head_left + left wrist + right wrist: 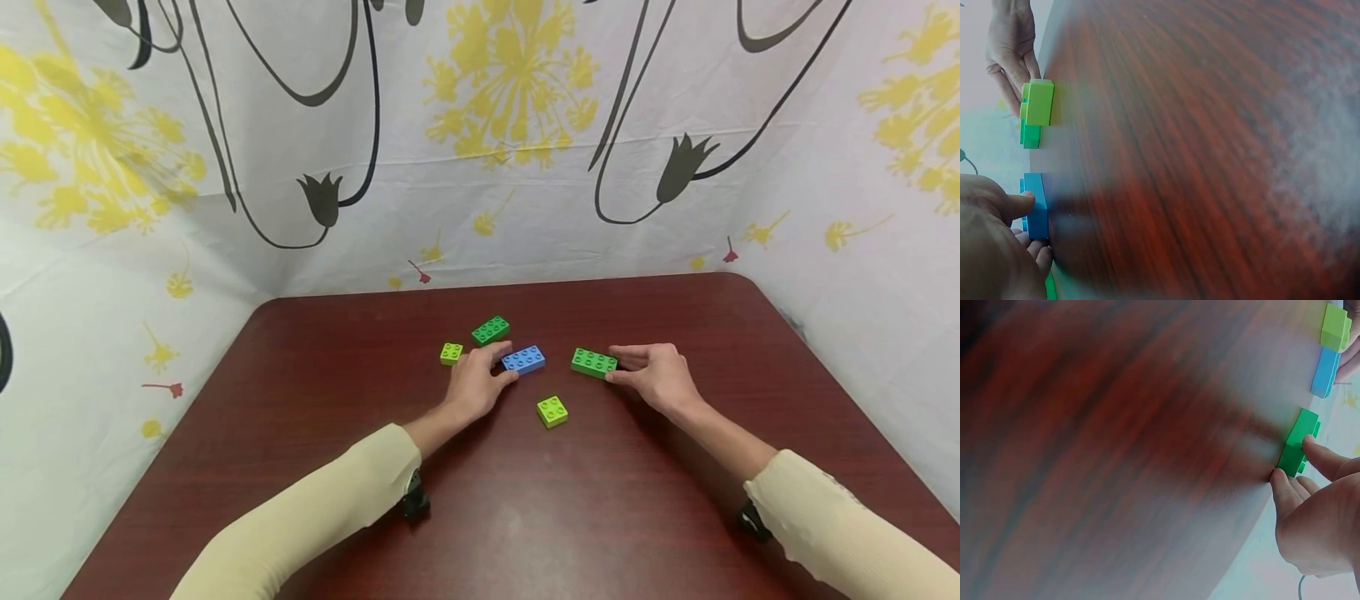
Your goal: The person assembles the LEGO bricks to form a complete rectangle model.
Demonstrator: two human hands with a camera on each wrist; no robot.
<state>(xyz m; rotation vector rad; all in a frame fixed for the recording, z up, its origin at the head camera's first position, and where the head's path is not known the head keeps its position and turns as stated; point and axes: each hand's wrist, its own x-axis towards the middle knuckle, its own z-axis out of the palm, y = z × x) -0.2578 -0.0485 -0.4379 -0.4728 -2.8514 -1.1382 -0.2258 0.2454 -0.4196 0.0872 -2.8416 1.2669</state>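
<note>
My left hand [476,386] pinches the left end of a blue eight-stud toy brick [523,360] between thumb and fingers; the left wrist view shows the thumb against the brick's side. Over to the right, a green eight-stud toy brick [594,363] lies with its right end between the thumb and fingers of my right hand [662,380]. Both bricks have their studs up, with a gap between them. Nearer to me, a lime four-stud brick [552,412] sits between the two hands. In the right wrist view the green brick [1298,444] shows its long side.
Beyond the left hand lie a second lime four-stud brick [451,354] and another green eight-stud brick [491,331]. All stand on a dark red-brown table [480,517] with rounded far corners. A flower-patterned cloth [480,208] hangs behind it and along the sides.
</note>
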